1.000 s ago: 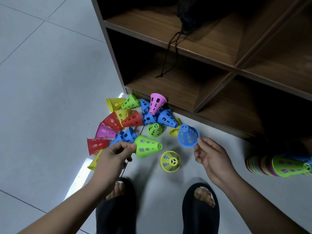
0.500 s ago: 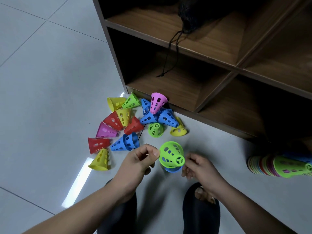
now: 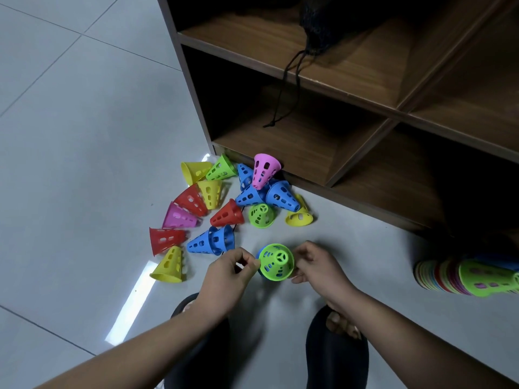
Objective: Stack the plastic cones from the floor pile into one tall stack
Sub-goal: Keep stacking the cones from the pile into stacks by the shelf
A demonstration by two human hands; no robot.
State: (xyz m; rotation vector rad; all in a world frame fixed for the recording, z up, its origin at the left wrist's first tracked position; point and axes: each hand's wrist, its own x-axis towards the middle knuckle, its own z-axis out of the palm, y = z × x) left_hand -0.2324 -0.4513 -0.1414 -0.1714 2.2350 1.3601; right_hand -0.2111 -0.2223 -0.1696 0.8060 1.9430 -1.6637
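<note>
A green cone (image 3: 276, 262) sits tip-up over a blue cone (image 3: 259, 255), of which only a sliver shows at the left. My left hand (image 3: 227, 272) pinches the green cone's left rim. My right hand (image 3: 317, 265) grips the nested pair from the right. Both hands are low over the floor, just in front of my feet. The loose pile of several cones (image 3: 224, 197), in yellow, green, blue, pink and red, lies beyond my hands by the shelf's corner. A long stack of cones (image 3: 463, 279) lies on its side at the right edge, ending in a green one.
A wooden shelf unit (image 3: 309, 153) with open compartments stands right behind the pile. A black drawstring bag (image 3: 317, 21) rests on an upper shelf, its cord (image 3: 283, 88) hanging down. My feet in black slippers (image 3: 337, 355) are below the hands on the grey tiled floor (image 3: 84, 164).
A second ago my left hand held the green cone and my right the blue one, apart. They came together and the green cone now covers the blue one, held by both hands.
</note>
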